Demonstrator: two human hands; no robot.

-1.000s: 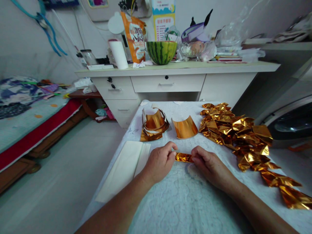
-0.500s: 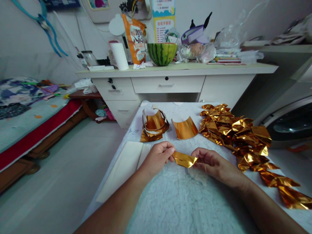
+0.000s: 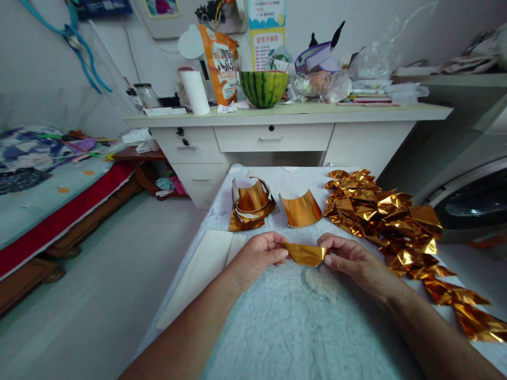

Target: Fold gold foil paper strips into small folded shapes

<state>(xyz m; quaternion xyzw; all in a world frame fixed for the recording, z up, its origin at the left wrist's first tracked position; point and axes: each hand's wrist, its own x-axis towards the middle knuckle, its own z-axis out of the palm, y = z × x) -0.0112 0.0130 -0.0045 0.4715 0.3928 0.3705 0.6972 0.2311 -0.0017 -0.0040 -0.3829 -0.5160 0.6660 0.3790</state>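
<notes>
A small folded piece of gold foil paper [image 3: 304,254] is held level above the table. My left hand [image 3: 266,254] pinches its left end, and my right hand [image 3: 341,254] pinches the right end. Behind it a curved gold sheet [image 3: 301,209] stands on the cloth. To the left of that sheet is a curled stack of gold sheets [image 3: 251,206] with pale backs. Folded gold foil pieces [image 3: 368,214] lie in a long pile down the table's right side.
The table [image 3: 277,327] has a pale patterned cloth. Flat white sheets [image 3: 198,274] lie at its left edge. Beyond stands a white desk [image 3: 273,119] bearing a watermelon half [image 3: 263,88] and an orange pouch [image 3: 222,66]. A bed [image 3: 51,184] is at left, a washing machine [image 3: 475,195] at right.
Both hands have shifted slightly to the right with the foil piece. It now lies more level, and its lower edge looks straighter. My right fingers have moved up a little at its right end.
</notes>
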